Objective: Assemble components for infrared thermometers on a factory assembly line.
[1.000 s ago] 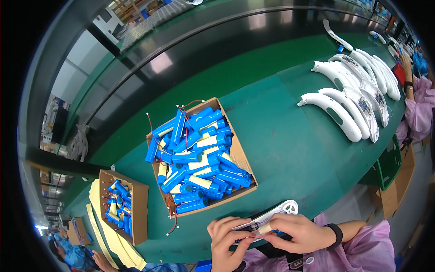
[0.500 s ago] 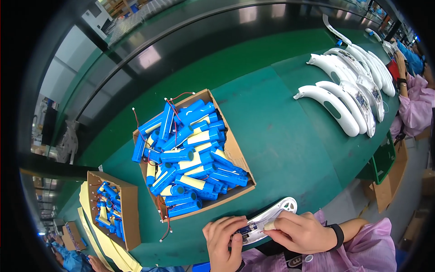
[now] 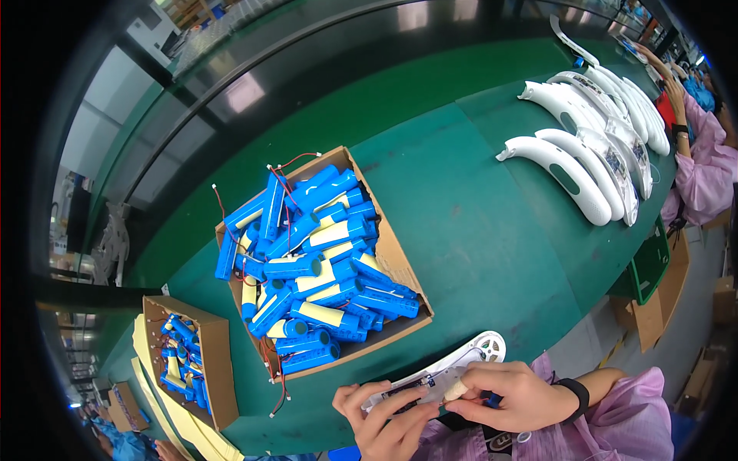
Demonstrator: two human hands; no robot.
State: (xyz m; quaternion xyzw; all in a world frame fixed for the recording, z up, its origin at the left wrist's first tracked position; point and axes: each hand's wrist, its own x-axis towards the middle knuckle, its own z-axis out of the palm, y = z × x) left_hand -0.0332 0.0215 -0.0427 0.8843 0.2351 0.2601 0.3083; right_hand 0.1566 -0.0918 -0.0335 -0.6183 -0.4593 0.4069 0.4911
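A white curved plastic housing [image 3: 483, 343], with a circuit board [image 3: 423, 383] and a round fitting at its far right end, lies at the table's near edge. My left hand [image 3: 382, 421] grips the housing's left part, fingers over the board and thumb stretched toward my right fingertips. My right hand [image 3: 513, 396] is closed in a pinch above the housing's middle. A pale cover, seemingly a finger cot [image 3: 457, 389], sits on its index fingertip. A small dark-blue piece shows beneath these fingers; what they pinch is too small to make out.
A cardboard box [image 3: 403, 261] heaped with blue battery packs [image 3: 327, 311] stands left of centre on the green table [image 3: 492, 253]. A smaller battery box [image 3: 219, 361] and yellow sheets [image 3: 150, 384] lie further left. White housings [image 3: 573, 180] are stacked at right, near a co-worker's pink sleeve [image 3: 703, 169].
My left hand has shifted slightly left, its thumb now reaching toward my right fingers. A dark-blue piece has come into sight under my right hand. The co-worker's arm at right has reached farther forward.
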